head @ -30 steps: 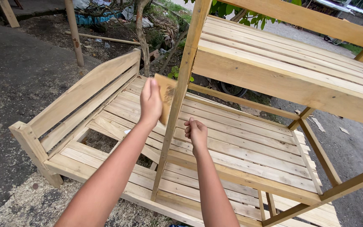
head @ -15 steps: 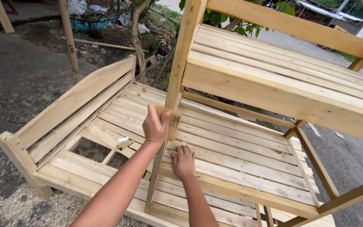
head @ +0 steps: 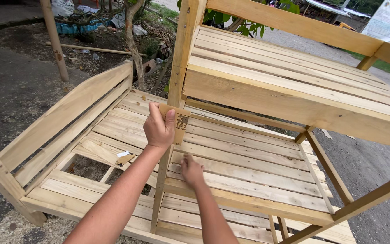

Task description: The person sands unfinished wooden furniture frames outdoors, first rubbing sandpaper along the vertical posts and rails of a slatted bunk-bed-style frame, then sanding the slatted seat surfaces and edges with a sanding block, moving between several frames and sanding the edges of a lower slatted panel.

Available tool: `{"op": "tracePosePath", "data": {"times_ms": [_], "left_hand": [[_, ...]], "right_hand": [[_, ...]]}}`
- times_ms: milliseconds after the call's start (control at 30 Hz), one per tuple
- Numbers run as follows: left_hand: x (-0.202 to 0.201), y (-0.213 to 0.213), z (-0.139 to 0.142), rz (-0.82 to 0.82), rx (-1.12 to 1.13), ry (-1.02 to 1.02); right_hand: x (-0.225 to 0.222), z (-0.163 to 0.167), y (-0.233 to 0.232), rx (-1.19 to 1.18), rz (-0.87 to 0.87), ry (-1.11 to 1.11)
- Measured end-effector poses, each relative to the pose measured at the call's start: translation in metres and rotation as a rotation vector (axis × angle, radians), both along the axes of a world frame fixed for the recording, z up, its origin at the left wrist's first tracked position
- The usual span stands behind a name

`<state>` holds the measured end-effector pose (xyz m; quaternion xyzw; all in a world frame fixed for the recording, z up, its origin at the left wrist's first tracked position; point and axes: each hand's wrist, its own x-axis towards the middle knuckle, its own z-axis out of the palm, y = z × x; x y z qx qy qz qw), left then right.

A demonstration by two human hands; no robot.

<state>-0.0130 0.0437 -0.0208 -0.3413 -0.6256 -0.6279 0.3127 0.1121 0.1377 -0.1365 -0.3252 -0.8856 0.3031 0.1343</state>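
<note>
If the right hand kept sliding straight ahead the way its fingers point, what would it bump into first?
Probably nothing soon: the right hand lies on the lower deck's slats, fingers pointing across them. More slats lie ahead, though depth is hard to judge.

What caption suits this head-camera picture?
Left hand presses sandpaper on a wooden post; right hand rests on slats.

Outdoors, daylight; dark paved ground (head: 10,90), tree trunk (head: 132,40), litter behind, road (head: 375,158) at right.

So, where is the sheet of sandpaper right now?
Left of centre, the left hand presses the sandpaper against the upright post, above the lower slats.
</note>
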Motion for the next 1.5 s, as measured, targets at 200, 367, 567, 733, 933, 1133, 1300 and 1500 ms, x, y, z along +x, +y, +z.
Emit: {"op": "tracePosePath", "data": {"times_ms": [200, 367, 567, 733, 933, 1133, 1300, 1500], "left_hand": [[0.015, -0.018, -0.041, 0.023, -0.126, -0.091], [0.000, -0.006, -0.002, 0.068, -0.018, -0.049], [-0.014, -0.003, 0.012, -0.017, -0.020, 0.009], [0.017, -0.032, -0.046, 0.009, -0.204, -0.154], [-0.013, -0.009, 0.024, -0.037, -0.113, -0.026], [0.005, -0.011, 0.014, 0.018, 0.016, -0.100], [0.030, -0.028, -0.014, 0.045, -0.072, -0.228], [-0.010, 0.011, 0.072, -0.056, 0.056, -0.027]], "right_hand": [[-0.024, 0.047, 0.019, -0.247, 0.255, 0.766], [-0.029, 0.046, 0.005, 0.198, 0.428, 0.427], [-0.033, 0.032, -0.018, 0.384, 0.335, 0.102], [-0.030, 0.029, -0.026, 0.345, 0.284, -0.059], [-0.028, 0.028, -0.025, 0.337, 0.273, -0.024], [-0.032, 0.021, -0.026, 0.257, 0.243, -0.023], [-0.033, 0.018, -0.027, 0.283, 0.211, -0.098], [-0.032, 0.016, -0.027, 0.220, 0.215, -0.006]]}}
